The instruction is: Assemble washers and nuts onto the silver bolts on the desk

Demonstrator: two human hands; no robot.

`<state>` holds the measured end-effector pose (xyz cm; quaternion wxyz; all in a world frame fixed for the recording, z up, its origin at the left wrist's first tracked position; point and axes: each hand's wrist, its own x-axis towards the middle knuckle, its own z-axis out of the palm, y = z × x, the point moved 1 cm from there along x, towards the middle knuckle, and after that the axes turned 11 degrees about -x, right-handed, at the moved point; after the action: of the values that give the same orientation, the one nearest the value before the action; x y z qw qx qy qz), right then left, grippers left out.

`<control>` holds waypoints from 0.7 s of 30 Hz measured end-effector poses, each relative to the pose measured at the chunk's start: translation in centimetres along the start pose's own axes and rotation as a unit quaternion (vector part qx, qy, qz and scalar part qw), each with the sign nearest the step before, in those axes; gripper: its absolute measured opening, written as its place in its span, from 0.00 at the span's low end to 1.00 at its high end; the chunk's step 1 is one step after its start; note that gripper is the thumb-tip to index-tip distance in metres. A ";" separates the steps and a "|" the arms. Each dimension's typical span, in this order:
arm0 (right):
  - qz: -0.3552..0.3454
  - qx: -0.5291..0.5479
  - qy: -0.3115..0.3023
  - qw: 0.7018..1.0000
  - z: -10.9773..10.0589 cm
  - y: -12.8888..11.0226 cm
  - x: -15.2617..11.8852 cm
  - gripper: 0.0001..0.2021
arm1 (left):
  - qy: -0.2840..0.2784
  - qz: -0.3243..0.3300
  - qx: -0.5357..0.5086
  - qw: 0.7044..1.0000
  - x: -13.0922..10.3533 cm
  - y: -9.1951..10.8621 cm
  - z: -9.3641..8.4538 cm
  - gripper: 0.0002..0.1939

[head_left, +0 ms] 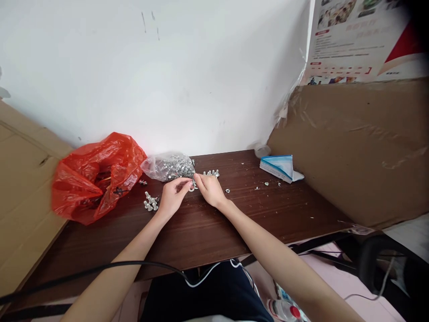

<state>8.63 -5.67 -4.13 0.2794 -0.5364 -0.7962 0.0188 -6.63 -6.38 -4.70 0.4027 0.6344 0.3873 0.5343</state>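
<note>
My left hand (171, 196) and my right hand (212, 190) meet above the middle of the dark brown table. Their fingertips are pinched together around a small silver bolt (194, 182), which the fingers partly hide. A flat washer (191, 189) shows just below the fingertips; whether it touches the bolt I cannot tell. Left of my left hand stands a cluster of bolts (150, 202). Behind my right hand several more bolts (212, 173) stand in a row. A clear plastic bag (170, 166) full of small metal hardware lies behind my left hand. One nut (228, 191) rests right of my right hand.
A red plastic bag (97, 179) sits open at the left, beside a cardboard panel (30, 188). On the right are a blue-and-white packet (277, 167), scattered small bits and a large cardboard sheet (351, 152). A black cable (100, 268) crosses the table's front edge (201, 264).
</note>
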 end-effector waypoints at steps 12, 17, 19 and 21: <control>0.007 0.010 0.015 1.000 0.3 0.2 0.0 0.24 | 0.018 0.002 0.035 0.999 0.1 0.2 0.0 0.12; 0.005 0.017 0.021 1.000 0.3 0.2 0.0 0.23 | 0.016 -0.001 0.020 1.000 0.1 0.1 0.1 0.14; 0.004 0.016 0.020 1.000 0.3 0.2 0.0 0.23 | 0.003 -0.008 0.014 1.000 0.1 0.0 0.2 0.14; 0.007 0.017 0.016 1.000 0.3 0.2 0.0 0.23 | -0.006 -0.004 0.020 1.000 0.1 0.0 0.2 0.14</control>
<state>8.62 -5.50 -4.43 0.3011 -0.5371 -0.7876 0.0252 -6.40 -6.35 -4.68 0.3944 0.6437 0.3982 0.5211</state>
